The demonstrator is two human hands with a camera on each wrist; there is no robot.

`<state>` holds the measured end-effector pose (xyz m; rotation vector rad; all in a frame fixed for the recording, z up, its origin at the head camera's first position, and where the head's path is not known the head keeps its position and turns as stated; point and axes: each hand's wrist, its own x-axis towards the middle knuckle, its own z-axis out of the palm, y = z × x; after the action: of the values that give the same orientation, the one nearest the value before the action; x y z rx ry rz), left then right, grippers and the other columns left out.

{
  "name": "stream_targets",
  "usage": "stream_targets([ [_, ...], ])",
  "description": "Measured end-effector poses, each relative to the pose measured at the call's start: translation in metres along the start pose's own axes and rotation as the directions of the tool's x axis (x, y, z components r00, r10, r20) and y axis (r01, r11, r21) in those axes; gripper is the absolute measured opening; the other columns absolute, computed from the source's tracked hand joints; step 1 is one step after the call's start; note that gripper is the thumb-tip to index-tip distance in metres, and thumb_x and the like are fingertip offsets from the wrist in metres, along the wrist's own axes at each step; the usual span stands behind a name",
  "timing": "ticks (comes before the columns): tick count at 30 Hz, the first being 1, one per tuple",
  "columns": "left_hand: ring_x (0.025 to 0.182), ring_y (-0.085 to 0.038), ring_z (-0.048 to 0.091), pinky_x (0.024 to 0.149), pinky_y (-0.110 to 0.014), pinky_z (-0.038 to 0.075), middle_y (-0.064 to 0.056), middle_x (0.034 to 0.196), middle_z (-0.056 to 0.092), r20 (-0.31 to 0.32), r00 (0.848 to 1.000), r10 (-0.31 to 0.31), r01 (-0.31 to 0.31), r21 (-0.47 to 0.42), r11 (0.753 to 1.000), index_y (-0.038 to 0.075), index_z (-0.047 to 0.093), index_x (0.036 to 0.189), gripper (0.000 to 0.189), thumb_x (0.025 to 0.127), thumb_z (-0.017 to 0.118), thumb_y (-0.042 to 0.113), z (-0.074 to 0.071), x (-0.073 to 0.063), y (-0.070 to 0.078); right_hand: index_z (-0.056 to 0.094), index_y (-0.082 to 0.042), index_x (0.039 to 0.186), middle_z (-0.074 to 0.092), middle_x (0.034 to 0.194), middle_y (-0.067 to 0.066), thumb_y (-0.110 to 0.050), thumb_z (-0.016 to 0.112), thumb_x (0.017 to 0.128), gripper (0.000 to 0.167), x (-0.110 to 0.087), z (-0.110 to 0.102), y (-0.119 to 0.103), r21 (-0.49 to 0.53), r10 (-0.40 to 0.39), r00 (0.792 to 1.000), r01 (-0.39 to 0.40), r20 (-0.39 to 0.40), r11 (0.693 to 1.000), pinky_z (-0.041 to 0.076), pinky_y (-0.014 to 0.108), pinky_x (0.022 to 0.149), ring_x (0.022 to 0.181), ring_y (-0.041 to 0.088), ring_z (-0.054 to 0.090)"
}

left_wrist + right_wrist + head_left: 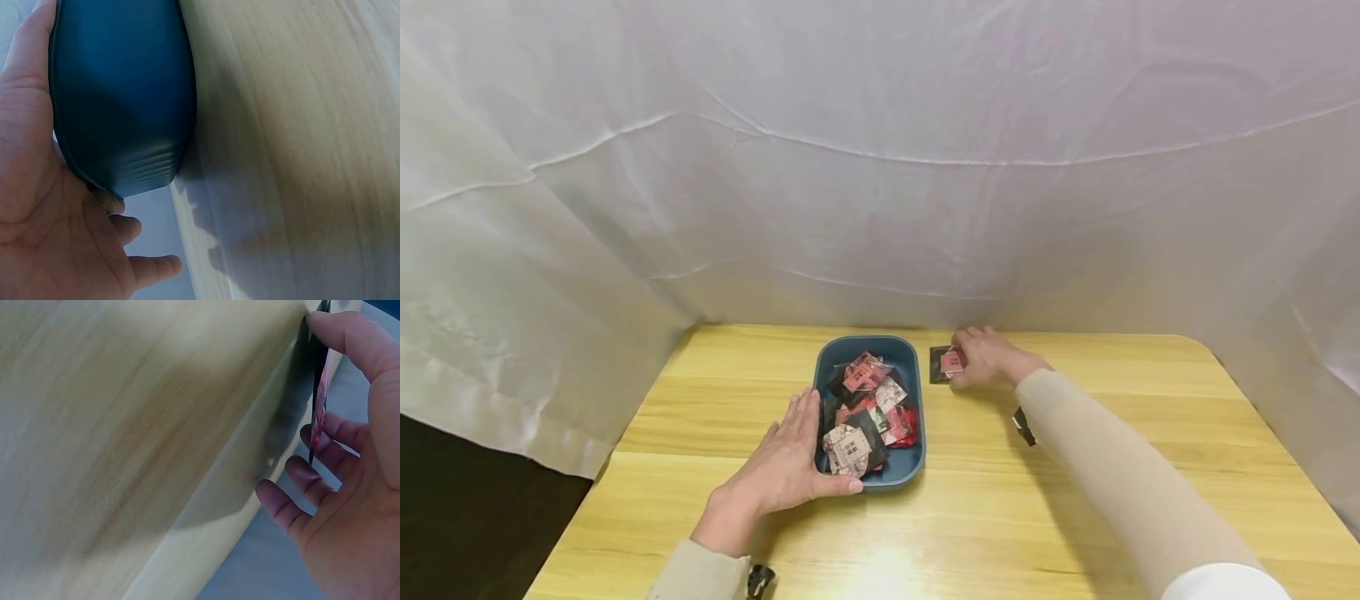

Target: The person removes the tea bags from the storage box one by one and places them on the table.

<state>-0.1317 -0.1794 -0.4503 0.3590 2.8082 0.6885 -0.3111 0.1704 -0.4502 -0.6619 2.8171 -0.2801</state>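
Note:
On the table stands a blue plastic bin (919,417) filled with small flat packets (865,372) in red, black and cream. My left hand (782,462) rests against its near left corner, fingers extended along the left side and thumb across the front rim. In the left wrist view the palm lies beside the ribbed bin wall (125,106). To the right of the bin, my right hand (988,357) pinches a flat square black packet with a red label (951,362) by its edges. The right wrist view shows this packet (320,406) edge-on between thumb and fingers.
The wooden table (1037,517) has its back edge just behind the bin and the right hand. A pale cloth curtain (880,225) hangs behind and at both sides. A dark area (467,508) lies beyond the table's left edge.

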Motion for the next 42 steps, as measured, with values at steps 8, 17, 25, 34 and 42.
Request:
stream_targets([
  [8, 0.164, -0.035, -0.001, 0.130, -0.064, 0.016, -0.017, 0.177, -0.002, -0.002, 1.000, 0.004, -0.004, -0.007, 1.000, 0.003, 0.000, 0.169, 0.147, 0.073, 0.076, 0.084, 0.001, 0.001, 0.002, 0.048, -0.002, 0.153, 0.045, 0.159, 0.024, -0.039, 0.082, 0.079, 0.090, -0.003, -0.002, 0.002, 0.035, 0.024, 0.999, -0.025, 0.034, 0.999, 0.035, 0.064, 0.122, 0.145, 0.046, 0.043],
  [17, 0.165, -0.035, 0.000, 0.130, -0.064, 0.016, -0.015, 0.177, -0.004, -0.001, 1.000, 0.004, -0.004, -0.013, 1.000, 0.003, 0.000, 0.169, 0.147, 0.072, 0.076, 0.084, 0.001, 0.002, 0.003, 0.045, -0.003, 0.156, 0.037, 0.166, 0.026, -0.042, 0.083, 0.081, 0.092, -0.001, -0.002, 0.005, 0.049, 0.036, 0.997, -0.039, 0.066, 0.998, 0.021, 0.068, 0.127, 0.154, 0.052, 0.029],
  [25, 0.165, -0.036, 0.001, 0.130, -0.063, 0.016, -0.016, 0.177, -0.003, -0.003, 1.000, 0.000, 0.000, -0.010, 1.000, 0.003, 0.000, 0.169, 0.148, 0.072, 0.075, 0.086, 0.002, 0.002, 0.004, 0.043, 0.003, 0.157, 0.039, 0.164, 0.028, -0.042, 0.079, 0.086, 0.091, -0.002, -0.006, 0.000, 0.033, 0.009, 0.999, -0.011, 0.042, 0.999, 0.017, 0.064, 0.130, 0.154, 0.052, 0.029],
  [34, 0.165, -0.034, -0.002, 0.130, -0.064, 0.014, -0.015, 0.177, -0.004, 0.005, 1.000, -0.003, 0.003, -0.017, 1.000, 0.005, -0.005, 0.169, 0.149, 0.071, 0.074, 0.087, 0.002, 0.003, 0.006, 0.055, 0.004, 0.149, 0.050, 0.156, 0.028, -0.039, 0.069, 0.099, 0.067, -0.009, -0.043, -0.056, -0.013, -0.107, 0.983, 0.106, -0.149, 0.994, 0.027, 0.058, 0.129, 0.152, 0.048, 0.037],
  [42, 0.165, -0.035, -0.001, 0.130, -0.065, 0.014, -0.017, 0.176, -0.005, 0.006, 1.000, 0.014, -0.014, -0.006, 1.000, 0.003, -0.005, 0.168, 0.149, 0.073, 0.073, 0.087, 0.002, 0.007, 0.008, 0.055, -0.001, 0.151, 0.053, 0.155, 0.019, -0.041, 0.072, 0.099, 0.068, -0.019, -0.033, -0.116, -0.101, -0.281, 0.951, 0.269, -0.126, 0.958, 0.037, 0.052, 0.125, 0.146, 0.038, 0.047],
])
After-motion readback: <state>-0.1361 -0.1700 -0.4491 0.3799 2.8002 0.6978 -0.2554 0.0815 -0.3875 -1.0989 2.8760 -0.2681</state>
